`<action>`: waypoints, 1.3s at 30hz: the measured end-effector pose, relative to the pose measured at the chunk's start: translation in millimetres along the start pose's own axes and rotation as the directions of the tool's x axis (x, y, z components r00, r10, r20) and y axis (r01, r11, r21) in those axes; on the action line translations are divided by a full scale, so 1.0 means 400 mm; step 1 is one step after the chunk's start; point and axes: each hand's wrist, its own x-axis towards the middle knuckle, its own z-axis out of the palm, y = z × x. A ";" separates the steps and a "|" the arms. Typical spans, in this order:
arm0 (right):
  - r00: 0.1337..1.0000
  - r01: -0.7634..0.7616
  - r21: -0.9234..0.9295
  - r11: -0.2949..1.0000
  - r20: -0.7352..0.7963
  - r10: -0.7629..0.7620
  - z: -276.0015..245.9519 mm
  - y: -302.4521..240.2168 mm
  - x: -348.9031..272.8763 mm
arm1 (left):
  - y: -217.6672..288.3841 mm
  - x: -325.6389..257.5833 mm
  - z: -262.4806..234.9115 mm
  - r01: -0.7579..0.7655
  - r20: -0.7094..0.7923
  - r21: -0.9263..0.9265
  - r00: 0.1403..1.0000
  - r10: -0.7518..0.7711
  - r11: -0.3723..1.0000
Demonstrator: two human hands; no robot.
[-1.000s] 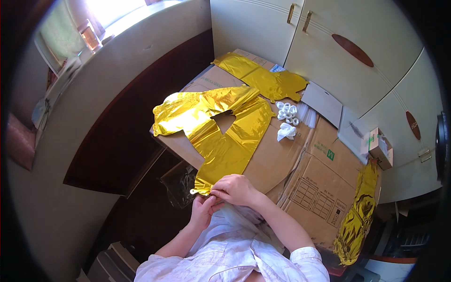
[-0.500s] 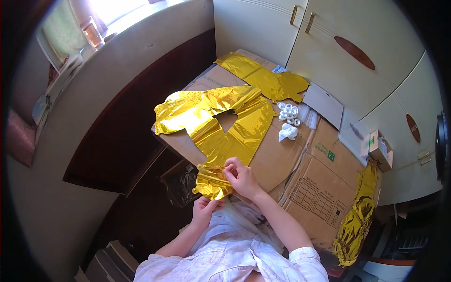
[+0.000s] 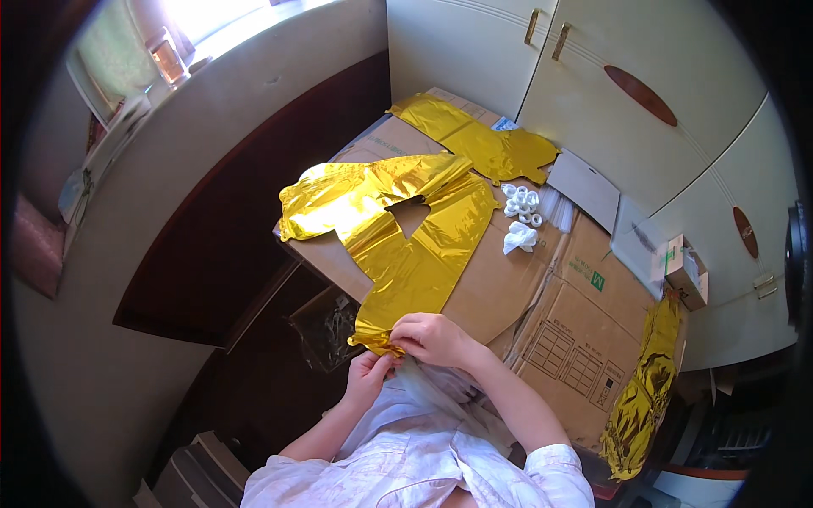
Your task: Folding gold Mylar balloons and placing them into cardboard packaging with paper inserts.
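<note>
Your right hand [image 3: 434, 337] pinches the near end of the large gold foil letter-shaped balloon [image 3: 406, 245], fingers closed together on the crinkled foil at its lowest tip. Your left hand [image 3: 369, 379] sits just below and to the left of it, fingers curled up against the same tip, so both of your grips are clamped on that one corner of foil.

The balloon lies flat and deflated on the flattened brown cardboard sheets [image 3: 542, 305] in front of you. Its body spreads away from your hands toward the far left, with a triangular opening near its middle through which the cardboard shows. Its far edge hangs slightly over the left edge of the cardboard.

Beyond it, at the far end of the cardboard, lies a second gold foil balloon [image 3: 474, 140], also flat, well apart from the one you hold. Between the two, to the right, a cluster of small white plastic rolls [image 3: 522, 206] rests beside a crumpled white scrap [image 3: 518, 239]. A third crumpled gold foil piece [image 3: 642, 398] hangs down at the right edge of the cardboard, near a small white and green box [image 3: 684, 269]. Cream cabinet doors [image 3: 593, 76] with brass handles stand behind the cardboard.
</note>
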 end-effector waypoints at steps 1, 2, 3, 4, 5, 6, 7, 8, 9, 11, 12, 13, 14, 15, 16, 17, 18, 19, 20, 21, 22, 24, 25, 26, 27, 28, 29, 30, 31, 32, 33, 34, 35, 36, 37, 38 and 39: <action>0.996 -0.024 -0.041 0.999 -0.081 0.021 0.009 0.000 0.001 | -0.005 0.000 -0.004 -0.003 0.013 0.020 1.000 0.002 1.000; 0.986 -0.053 -0.080 0.995 -0.163 0.039 0.016 0.002 0.003 | -0.010 0.000 -0.008 -0.005 0.028 0.039 1.000 0.004 0.999; 0.957 -0.166 0.014 0.986 -0.239 0.165 0.021 0.004 0.006 | -0.014 0.000 -0.011 -0.008 0.042 0.058 0.999 0.005 0.998; 0.908 -0.269 0.116 0.956 -0.301 0.292 0.025 0.006 0.009 | -0.016 0.001 -0.012 0.005 0.044 0.063 0.999 -0.007 0.998; 0.840 -0.357 0.223 0.907 -0.347 0.416 0.029 0.012 0.010 | -0.018 0.001 -0.012 0.016 0.046 0.067 0.999 -0.019 0.998; 0.804 -0.371 0.335 0.866 -0.350 0.480 0.029 0.021 0.013 | -0.019 0.001 -0.012 0.028 0.048 0.071 0.998 -0.031 0.997; 0.795 -0.376 0.341 0.861 -0.358 0.489 0.028 0.022 0.010 | -0.018 0.002 -0.010 0.034 0.032 0.052 0.999 -0.036 0.998; 0.787 -0.382 0.347 0.856 -0.364 0.499 0.021 0.007 0.011 | -0.018 0.002 -0.007 0.040 0.015 0.031 0.999 -0.041 0.999; 0.777 -0.388 0.354 0.851 -0.371 0.508 0.017 0.000 0.012 | -0.017 0.002 -0.005 0.046 -0.001 0.010 0.999 -0.046 0.999; 0.905 -0.226 0.114 0.967 -0.342 0.252 0.016 0.007 -0.005 | -0.010 0.005 -0.014 0.027 0.025 -0.067 0.999 -0.025 0.997; 0.953 -0.123 -0.010 0.992 -0.280 0.115 0.007 0.007 -0.012 | -0.006 0.006 -0.018 0.018 0.037 -0.105 0.999 -0.014 0.994; 0.980 -0.007 -0.126 0.992 -0.199 -0.018 -0.002 0.007 -0.019 | -0.001 0.008 -0.018 0.006 0.049 -0.126 0.999 0.000 0.992; 0.996 0.039 -0.125 0.991 -0.079 -0.049 -0.014 -0.001 -0.017 | 0.006 0.008 -0.018 -0.005 0.059 -0.146 0.998 0.014 0.989; 0.996 0.057 -0.113 0.992 -0.056 -0.064 -0.020 -0.015 -0.014 | 0.008 0.007 -0.019 -0.016 0.069 -0.166 0.997 0.028 0.986; 0.996 0.075 -0.100 0.992 -0.034 -0.079 -0.026 -0.035 -0.012 | 0.005 0.006 -0.023 -0.023 0.073 -0.171 0.997 0.036 0.985; 0.996 0.092 -0.091 0.992 -0.015 -0.093 -0.033 -0.049 -0.010 | 0.001 0.008 -0.026 -0.030 0.082 -0.174 0.996 0.045 0.984; 0.995 0.098 -0.095 0.991 0.007 -0.098 -0.032 -0.046 -0.011 | -0.001 0.009 -0.027 -0.038 0.090 -0.178 0.994 0.055 0.983; 0.994 0.105 -0.099 0.990 0.029 -0.102 -0.031 -0.038 -0.013 | -0.001 0.009 -0.028 -0.038 0.094 -0.178 0.994 0.055 0.983; 0.993 0.111 -0.103 0.988 0.051 -0.106 -0.029 -0.030 -0.015 | 0.001 0.008 -0.027 -0.037 0.098 -0.179 0.994 0.056 0.983; 0.994 0.105 -0.096 0.990 0.047 -0.101 -0.028 -0.021 -0.017 | 0.003 0.007 -0.026 -0.037 0.103 -0.180 0.993 0.056 0.983; 0.994 0.100 -0.089 0.991 0.043 -0.096 -0.027 -0.012 -0.019 | 0.007 0.006 -0.023 -0.032 0.092 -0.162 0.995 0.047 0.986; 0.997 0.079 -0.087 0.993 0.016 -0.078 -0.022 -0.005 -0.018 | 0.017 0.007 -0.018 -0.021 0.067 -0.126 0.997 0.030 0.992; 0.998 0.062 -0.091 0.994 -0.007 -0.063 -0.017 -0.005 -0.018 | 0.018 0.008 -0.017 -0.012 0.053 -0.120 0.998 0.019 0.993; 0.998 0.044 -0.095 0.994 -0.031 -0.048 -0.013 -0.005 -0.018 | 0.019 0.009 -0.016 -0.002 0.039 -0.113 0.999 0.007 0.994; 0.998 0.040 -0.083 0.996 -0.049 -0.044 -0.011 -0.004 -0.017 | 0.019 0.010 -0.014 0.008 0.026 -0.107 1.000 -0.005 0.994; 0.997 0.036 -0.071 0.997 -0.066 -0.040 -0.009 -0.003 -0.017 | 0.018 0.010 -0.012 0.019 0.011 -0.100 1.000 -0.018 0.995; 0.996 0.033 -0.058 0.998 -0.083 -0.037 -0.006 -0.001 -0.016 | 0.016 0.010 -0.009 0.030 -0.006 -0.094 0.999 -0.031 0.995; 0.996 0.027 -0.044 0.999 -0.086 -0.031 -0.004 0.002 -0.017 | 0.015 0.009 -0.008 0.042 -0.023 -0.087 0.999 -0.044 0.995; 0.996 0.022 -0.030 0.999 -0.089 -0.025 -0.001 0.006 -0.018 | 0.015 0.009 -0.009 0.047 -0.030 -0.101 0.998 -0.051 0.994; 0.996 0.015 -0.018 1.000 -0.092 -0.017 -0.001 0.010 -0.019 | 0.016 0.009 -0.009 0.054 -0.034 -0.115 0.998 -0.058 0.992; 0.996 0.012 -0.007 1.000 -0.088 -0.013 -0.001 0.012 -0.019 | 0.017 0.009 -0.008 0.060 -0.038 -0.129 0.997 -0.066 0.990; 0.996 0.009 0.003 1.000 -0.085 -0.009 -0.003 0.015 -0.017 | 0.021 0.008 -0.007 0.059 -0.041 -0.131 0.997 -0.065 0.990; 0.997 0.008 0.014 1.000 -0.080 -0.007 -0.005 0.017 -0.014 | 0.027 0.007 -0.006 0.057 -0.045 -0.134 0.997 -0.064 0.989; 0.997 -0.033 0.045 0.998 -0.067 0.036 -0.005 0.017 -0.012 | 0.030 0.007 -0.006 0.055 -0.050 -0.136 0.997 -0.063 0.989; 0.996 -0.074 0.075 0.994 -0.053 0.078 -0.006 0.017 -0.010 | 0.031 0.008 -0.007 0.053 -0.053 -0.153 0.997 -0.062 0.987; 0.992 -0.116 0.103 0.988 -0.038 0.120 -0.007 0.015 -0.008 | 0.031 0.009 -0.007 0.051 -0.055 -0.170 0.997 -0.061 0.984; 0.990 -0.134 0.102 0.986 -0.028 0.138 -0.010 0.014 -0.005 | 0.031 0.010 -0.007 0.049 -0.056 -0.188 0.997 -0.060 0.981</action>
